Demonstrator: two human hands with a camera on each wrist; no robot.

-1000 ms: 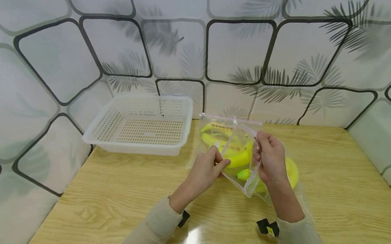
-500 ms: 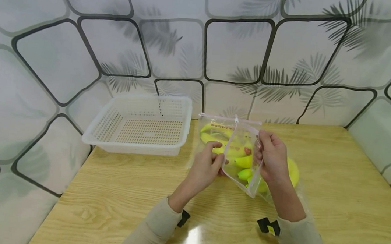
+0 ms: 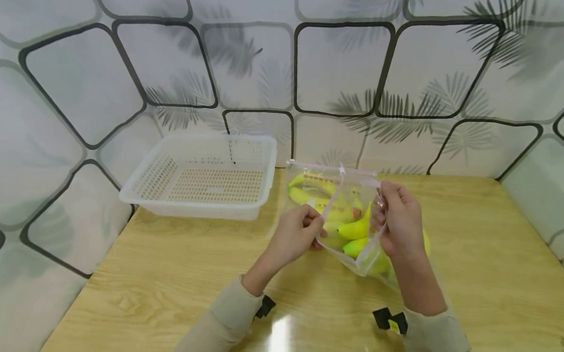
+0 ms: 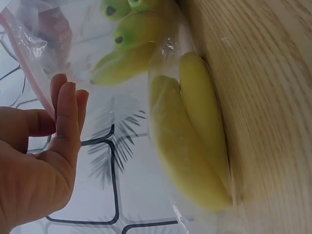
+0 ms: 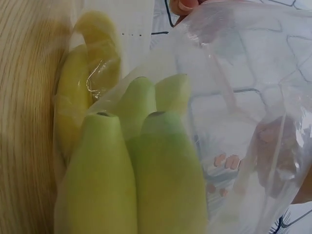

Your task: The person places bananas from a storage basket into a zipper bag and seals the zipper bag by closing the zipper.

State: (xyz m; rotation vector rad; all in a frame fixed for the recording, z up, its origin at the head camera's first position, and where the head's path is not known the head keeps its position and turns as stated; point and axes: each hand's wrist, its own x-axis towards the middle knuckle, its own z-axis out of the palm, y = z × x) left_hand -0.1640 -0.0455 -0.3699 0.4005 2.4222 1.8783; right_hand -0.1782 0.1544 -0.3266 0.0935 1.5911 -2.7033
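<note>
A clear plastic bag with pink edging (image 3: 329, 202) is spread between my two hands, its mouth parted. My left hand (image 3: 294, 231) pinches the near-left edge, thumb against fingertips, as the left wrist view shows at the pink strip (image 4: 30, 73). On the opposite edge my right hand (image 3: 402, 219) grips the film with curled fingers. Several bananas (image 3: 354, 230) lie in the held bag, stem ends toward the mouth. More bananas (image 4: 195, 131) lie beyond under clear film with red print; in the head view a pink strip (image 3: 311, 165) runs behind them.
A white perforated plastic basket (image 3: 218, 211) stands at the back left of the wooden table (image 3: 162, 276). Behind the table hangs a patterned backdrop (image 3: 342, 67) with dark outlines and leaf prints. A black strap piece (image 3: 389, 320) sits at the right cuff.
My right hand has shifted slightly right, pulling the bag's mouth wider. The left index finger, raised half a second ago, has come down onto the edge. More of the bananas' tips show.
</note>
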